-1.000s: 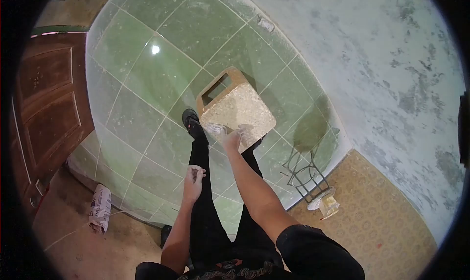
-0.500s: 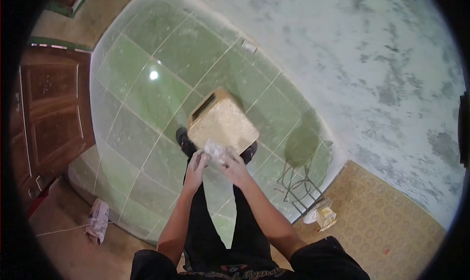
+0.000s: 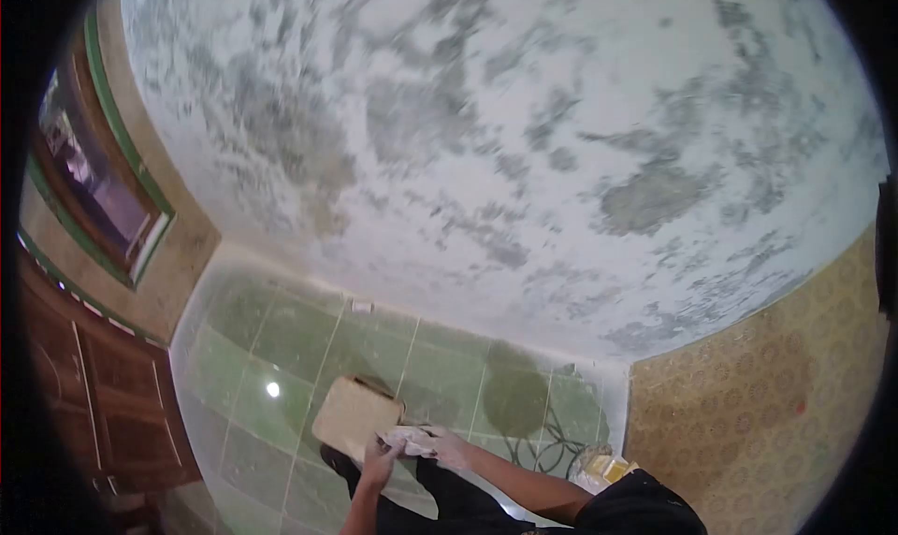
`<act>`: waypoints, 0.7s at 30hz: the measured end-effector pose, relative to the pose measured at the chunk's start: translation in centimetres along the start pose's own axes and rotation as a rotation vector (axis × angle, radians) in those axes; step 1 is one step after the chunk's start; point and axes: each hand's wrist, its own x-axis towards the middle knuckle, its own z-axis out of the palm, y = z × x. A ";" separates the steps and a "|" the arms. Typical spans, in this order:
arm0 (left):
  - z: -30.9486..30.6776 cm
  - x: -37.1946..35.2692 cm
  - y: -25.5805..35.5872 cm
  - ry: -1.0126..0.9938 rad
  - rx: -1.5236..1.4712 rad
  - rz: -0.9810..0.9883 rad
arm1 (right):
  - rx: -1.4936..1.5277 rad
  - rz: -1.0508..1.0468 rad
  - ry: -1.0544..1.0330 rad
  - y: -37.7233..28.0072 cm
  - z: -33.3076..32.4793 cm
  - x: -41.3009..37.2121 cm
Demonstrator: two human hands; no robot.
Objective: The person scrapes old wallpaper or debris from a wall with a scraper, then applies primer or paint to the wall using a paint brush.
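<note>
Between my two hands is a whitish, crumpled, dusty piece (image 3: pixel 409 439), thin and loose like cloth or plastic; its kind I cannot tell. My left hand (image 3: pixel 378 459) has its fingers closed on the near left edge of it. On the right side, my right hand (image 3: pixel 453 449) grips the same piece, its fingers coated in white dust. Just beyond my hands stands a beige stool (image 3: pixel 351 417) with a dusty top, and the held piece overlaps its right corner in this view.
A patchy white and grey wall (image 3: pixel 524 161) rises ahead. Green tiles (image 3: pixel 440 348) cover the floor. At right are a dark metal frame (image 3: pixel 547 449), a yellow and white package (image 3: pixel 603 467) and a patterned tan wall (image 3: pixel 739 385). A brown wooden door (image 3: pixel 131 413) and a window (image 3: pixel 103 180) are at left.
My view has tilted up, bringing much more of the wall and the window into sight. The hands and stool now appear lower, with both hands still on the whitish piece.
</note>
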 end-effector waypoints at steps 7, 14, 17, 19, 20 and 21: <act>12.2 -1.2 6.5 -0.190 0.090 -0.058 | -0.016 -0.279 0.094 -2.9 -6.5 -7.1; 17.4 -1.1 8.4 -0.348 0.244 0.001 | -0.376 -0.462 0.433 -1.2 -8.7 -10.6; 18.0 -0.8 7.9 -0.372 0.400 0.015 | -0.224 -0.503 0.469 -0.6 -9.1 -11.6; 18.4 -1.4 8.3 -0.429 0.373 -0.017 | -0.169 -0.517 0.504 -0.3 -9.3 -11.8; 18.4 -1.6 8.5 -0.420 0.438 -0.046 | -0.170 -0.518 0.505 -0.2 -9.5 -11.7; 18.2 -1.6 8.3 -0.423 0.435 -0.047 | -0.207 -0.480 0.532 -0.9 -8.9 -12.5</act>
